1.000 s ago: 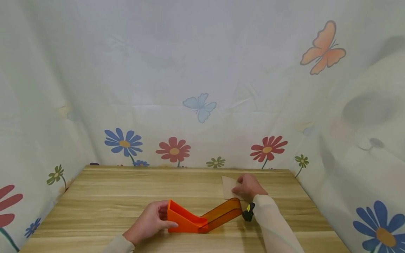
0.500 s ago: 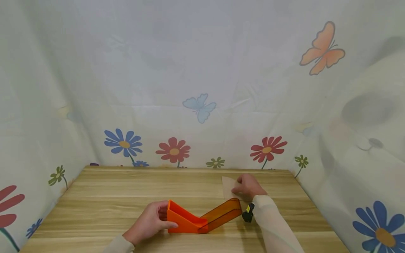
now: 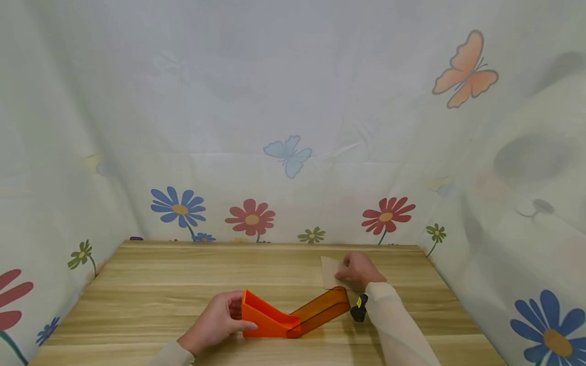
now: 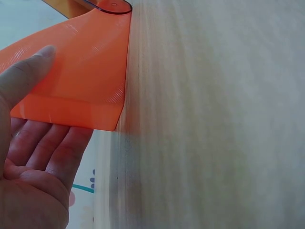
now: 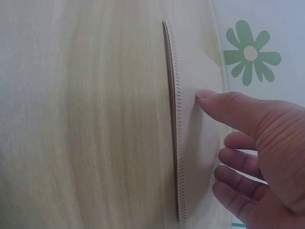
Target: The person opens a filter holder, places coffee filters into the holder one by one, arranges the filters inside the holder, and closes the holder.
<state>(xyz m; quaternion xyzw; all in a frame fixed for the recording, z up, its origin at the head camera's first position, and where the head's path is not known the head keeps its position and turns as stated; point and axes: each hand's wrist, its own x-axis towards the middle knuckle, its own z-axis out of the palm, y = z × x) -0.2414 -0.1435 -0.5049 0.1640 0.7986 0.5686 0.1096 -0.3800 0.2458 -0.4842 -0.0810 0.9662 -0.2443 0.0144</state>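
My left hand [image 3: 217,321] grips the tall end of an orange plastic holder [image 3: 267,323], which stands on the table. In the left wrist view the thumb lies on the holder's flat side [image 4: 86,76], with the other fingers behind it. A transparent amber cover [image 3: 320,311] slants up to the right from the holder's low end. Behind the cover, my right hand [image 3: 363,270] holds a thin stack of light brown paper sheets [image 3: 330,272]. In the right wrist view the thumb rests on the stack's face [image 5: 193,62]; its crimped edge shows, and the other fingers curl at the far edge.
The wooden table [image 3: 192,269] extends behind and around both hands. A flower-and-butterfly-printed curtain [image 3: 229,101] borders its back and sides. A black object with a yellow mark [image 3: 359,307] sits at the right wrist, close to the amber cover's raised end.
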